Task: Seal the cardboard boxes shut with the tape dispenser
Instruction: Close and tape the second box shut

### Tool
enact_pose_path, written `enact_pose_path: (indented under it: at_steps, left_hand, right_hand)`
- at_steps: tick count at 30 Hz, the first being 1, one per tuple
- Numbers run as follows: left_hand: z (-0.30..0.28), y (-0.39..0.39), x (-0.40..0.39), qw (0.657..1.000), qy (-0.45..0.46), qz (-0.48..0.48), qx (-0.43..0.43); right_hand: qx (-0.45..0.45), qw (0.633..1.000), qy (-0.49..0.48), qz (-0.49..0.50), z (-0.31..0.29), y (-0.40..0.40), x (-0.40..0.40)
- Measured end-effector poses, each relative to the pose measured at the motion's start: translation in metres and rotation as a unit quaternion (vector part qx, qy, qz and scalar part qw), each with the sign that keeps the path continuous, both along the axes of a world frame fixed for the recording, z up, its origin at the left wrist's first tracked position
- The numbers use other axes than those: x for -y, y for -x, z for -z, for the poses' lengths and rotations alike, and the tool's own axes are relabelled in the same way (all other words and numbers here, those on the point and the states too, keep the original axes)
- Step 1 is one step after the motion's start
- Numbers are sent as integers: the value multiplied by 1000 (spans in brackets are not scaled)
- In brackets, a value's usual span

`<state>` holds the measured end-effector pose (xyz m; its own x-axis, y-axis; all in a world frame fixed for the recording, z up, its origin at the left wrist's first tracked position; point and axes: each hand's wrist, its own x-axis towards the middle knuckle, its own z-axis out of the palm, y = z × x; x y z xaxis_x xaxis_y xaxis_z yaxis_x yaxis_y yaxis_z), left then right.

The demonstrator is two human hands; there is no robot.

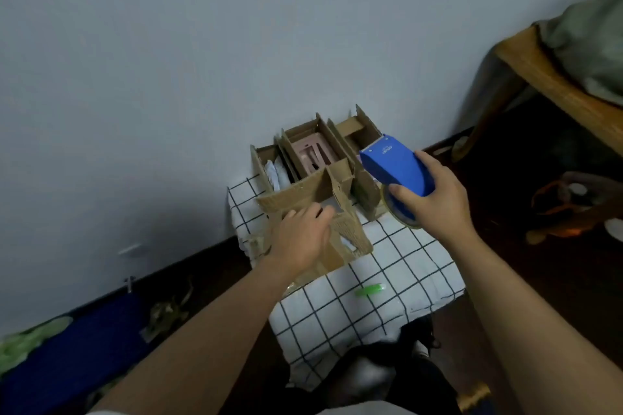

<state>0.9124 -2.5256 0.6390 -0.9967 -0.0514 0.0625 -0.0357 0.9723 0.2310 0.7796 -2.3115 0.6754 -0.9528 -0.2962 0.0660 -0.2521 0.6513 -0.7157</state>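
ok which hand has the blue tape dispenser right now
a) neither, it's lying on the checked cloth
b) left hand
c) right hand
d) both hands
c: the right hand grips the blue tape dispenser in the air beside the boxes, while the left hand rests on the nearest cardboard box.

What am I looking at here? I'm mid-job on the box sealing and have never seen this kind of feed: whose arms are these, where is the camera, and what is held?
There is no machine: a person works with bare hands, and the single picture comes from a camera worn on their head, looking forward and down. The right hand has its grip around a blue tape dispenser. The left hand rests on the nearest cardboard box, whose flaps are not yet closed. Behind it stand more open boxes against the wall. All sit on a white checked cloth, where a small green object also lies.
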Motion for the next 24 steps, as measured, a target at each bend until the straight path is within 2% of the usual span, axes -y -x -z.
enact_pose_path:
  at_steps: [5, 8, 12, 16, 19, 22, 24]
  left_hand:
    - [12, 45, -65, 995, 30, -62, 69]
    - [33, 64, -98, 990, 67, -53, 113]
    - [57, 76, -122, 984, 58, -87, 144]
    - [83, 80, -139, 979, 71, -79, 176]
    - [98, 79, -145, 979, 93, -69, 165]
    - [121, 71, -148, 986, 112, -81, 93]
    - [140, 63, -151, 988, 97, -87, 83]
  right_hand:
    - [55, 995, 34, -71, 28, 65, -30]
    - [77, 990, 46, -113, 45, 93, -52]
    - [98, 984, 32, -142, 64, 113, -72]
    - [105, 981, 38, -157, 80, 114, -82]
    - [113, 979, 44, -163, 92, 111, -79]
    - [108, 976, 55, -179, 105, 110, -72]
    - [105, 975, 62, -186, 116, 110, -66]
